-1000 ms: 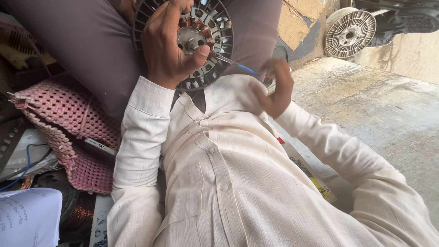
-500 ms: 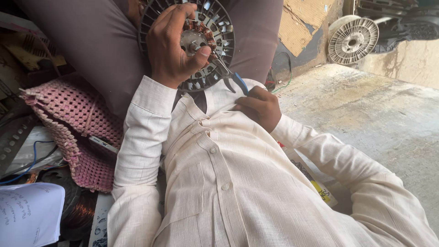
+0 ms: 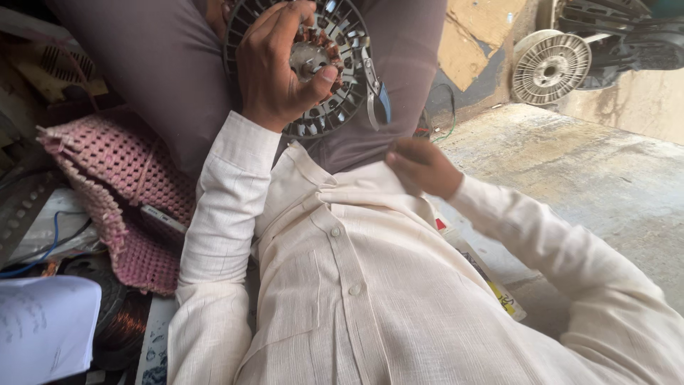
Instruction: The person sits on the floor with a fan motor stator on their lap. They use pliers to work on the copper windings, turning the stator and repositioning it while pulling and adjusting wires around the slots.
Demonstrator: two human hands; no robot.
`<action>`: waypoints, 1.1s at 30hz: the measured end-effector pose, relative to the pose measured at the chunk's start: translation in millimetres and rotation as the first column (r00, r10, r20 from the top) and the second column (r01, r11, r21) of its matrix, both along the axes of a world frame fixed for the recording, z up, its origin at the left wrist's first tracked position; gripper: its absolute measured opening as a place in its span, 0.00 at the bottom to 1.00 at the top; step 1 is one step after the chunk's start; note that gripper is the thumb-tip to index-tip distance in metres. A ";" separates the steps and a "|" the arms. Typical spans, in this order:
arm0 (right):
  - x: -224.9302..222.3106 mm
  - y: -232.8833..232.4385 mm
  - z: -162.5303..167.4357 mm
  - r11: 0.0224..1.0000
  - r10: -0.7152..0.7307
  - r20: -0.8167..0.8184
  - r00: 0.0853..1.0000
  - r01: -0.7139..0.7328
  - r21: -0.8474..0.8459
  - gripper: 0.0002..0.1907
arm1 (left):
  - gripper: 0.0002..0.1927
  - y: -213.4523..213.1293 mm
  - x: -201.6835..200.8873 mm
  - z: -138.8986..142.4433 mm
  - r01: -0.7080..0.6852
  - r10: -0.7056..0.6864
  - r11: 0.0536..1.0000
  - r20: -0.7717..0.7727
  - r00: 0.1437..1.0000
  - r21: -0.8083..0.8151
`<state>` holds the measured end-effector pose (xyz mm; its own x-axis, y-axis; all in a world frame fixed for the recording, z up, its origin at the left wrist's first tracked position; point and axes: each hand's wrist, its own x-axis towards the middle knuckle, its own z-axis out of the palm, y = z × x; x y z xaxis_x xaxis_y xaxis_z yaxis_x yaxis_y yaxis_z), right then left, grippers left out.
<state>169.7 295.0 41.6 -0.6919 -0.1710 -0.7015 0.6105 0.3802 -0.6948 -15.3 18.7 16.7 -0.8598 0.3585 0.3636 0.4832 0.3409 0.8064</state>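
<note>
By your right forearm a long flat packet (image 3: 484,274) lies on the floor, pale with red and yellow patches. At lower left sits a white written sheet (image 3: 43,328).

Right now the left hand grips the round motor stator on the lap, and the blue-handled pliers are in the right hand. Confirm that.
Not quite. The left hand does have its grip on the round motor stator on the lap, but the blue-handled pliers are not in the right hand. The head view shows them lying against the stator's rim, with the right hand lower, near the shirt collar, apart from them.
</note>
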 end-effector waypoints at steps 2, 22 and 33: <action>-22.9 3.8 -5.1 0.985 0.150 -0.461 0.875 -0.092 0.147 0.10 | 0.45 0.9 -0.6 1.9 -0.002 0.002 1.000 -0.005 1.000 0.002; -92.6 45.9 -42.2 0.982 -0.108 -0.165 0.980 0.131 0.135 0.16 | 0.45 4.1 2.6 11.5 -0.031 0.031 0.999 -0.002 1.000 -0.037; -114.8 21.0 75.7 0.794 0.586 -0.355 0.728 -0.429 0.430 0.12 | 0.45 6.5 4.4 11.0 -0.068 0.068 0.997 0.020 0.997 -0.020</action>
